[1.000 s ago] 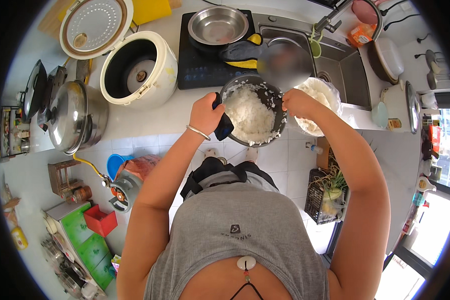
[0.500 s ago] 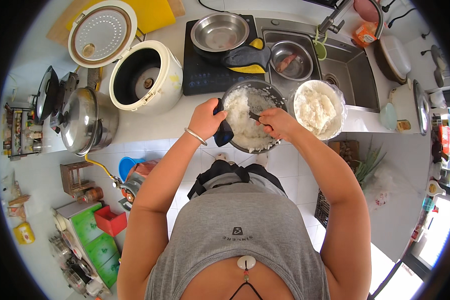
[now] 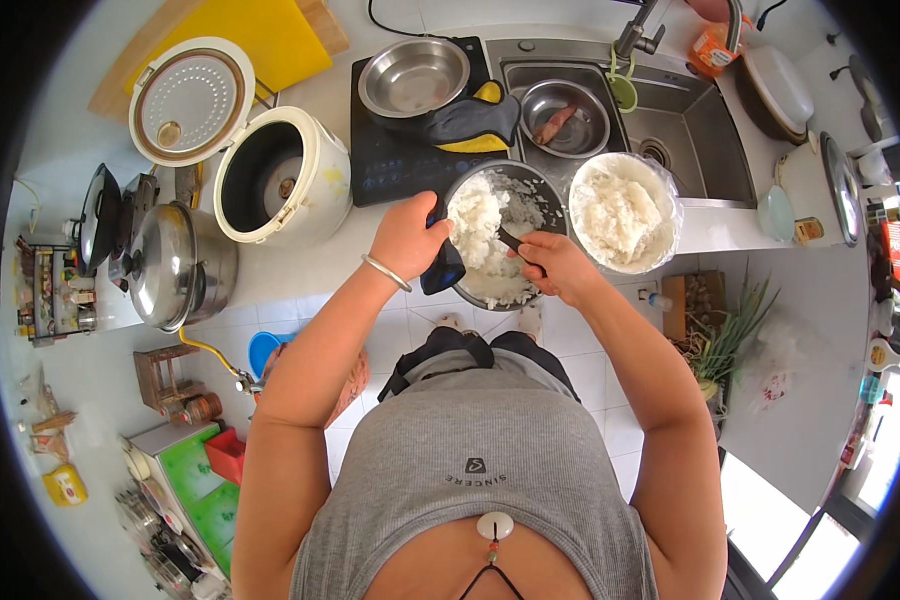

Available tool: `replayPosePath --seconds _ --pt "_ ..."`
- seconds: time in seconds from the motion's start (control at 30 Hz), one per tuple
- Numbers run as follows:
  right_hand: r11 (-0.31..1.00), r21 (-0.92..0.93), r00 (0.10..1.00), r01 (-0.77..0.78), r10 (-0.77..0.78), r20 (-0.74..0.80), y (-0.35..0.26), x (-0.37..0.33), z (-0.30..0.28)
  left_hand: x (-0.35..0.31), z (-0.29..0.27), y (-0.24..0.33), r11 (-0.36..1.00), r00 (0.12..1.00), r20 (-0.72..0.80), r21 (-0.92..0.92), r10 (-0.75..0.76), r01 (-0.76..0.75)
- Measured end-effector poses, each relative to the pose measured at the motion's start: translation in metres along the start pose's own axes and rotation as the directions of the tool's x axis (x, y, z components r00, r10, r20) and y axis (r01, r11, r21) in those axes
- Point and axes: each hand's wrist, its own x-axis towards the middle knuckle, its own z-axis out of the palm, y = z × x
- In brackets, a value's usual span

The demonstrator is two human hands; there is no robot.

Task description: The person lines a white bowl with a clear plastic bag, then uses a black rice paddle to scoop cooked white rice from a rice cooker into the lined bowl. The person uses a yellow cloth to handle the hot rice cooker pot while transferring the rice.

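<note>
Fingers of the right hand point(image 3: 562, 268) curl tightly around the dark handle of a rice scoop point(image 3: 515, 243), whose blade sits buried in white cooked rice point(image 3: 482, 228). That rice fills a round dark metal inner pot point(image 3: 530, 185) held at the counter's front edge. The left hand point(image 3: 407, 236) pinches the pot's near rim through a dark blue cloth point(image 3: 442, 268), thumb on top. Just right of the pot stands a plastic-lined white bowl of rice point(image 3: 622, 212). Behind, a steel bowl point(image 3: 413, 77) rests on a black induction cooktop point(image 3: 385, 155); left of it is an open cream rice cooker point(image 3: 282, 178).

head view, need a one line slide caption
Left hand grips a rice pot with a dark cloth; right hand scoops.
</note>
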Motion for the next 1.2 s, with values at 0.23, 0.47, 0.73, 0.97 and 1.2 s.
replayPosePath --seconds 0.23,0.47,0.73,0.97,1.2 --pt "0.999 0.003 0.998 0.047 -0.047 -0.040 0.004 -0.018 -0.010 0.005 0.002 -0.011 0.998 1.000 0.005 -0.056 -0.006 0.006" --pt "1.000 -0.029 0.993 -0.004 0.001 -0.121 -0.002 -0.044 -0.022 0.014 0.034 -0.083 0.890 0.980 0.076 -0.411 -0.182 0.197" --pt "0.999 -0.028 0.992 -0.016 0.013 -0.125 -0.001 -0.060 -0.033 0.006 0.037 -0.090 0.466 0.895 0.292 -0.774 -0.338 0.429" --pt "1.000 -0.021 0.994 0.003 -0.005 -0.110 -0.007 -0.072 -0.033 0.000 0.032 -0.076 0.359 0.833 0.298 -0.797 -0.466 0.486" --pt "0.999 -0.045 0.994 -0.004 -0.002 -0.112 -0.002 -0.070 -0.035 0.000 0.036 -0.076 0.365 0.839 0.274 -0.805 -0.470 0.467"
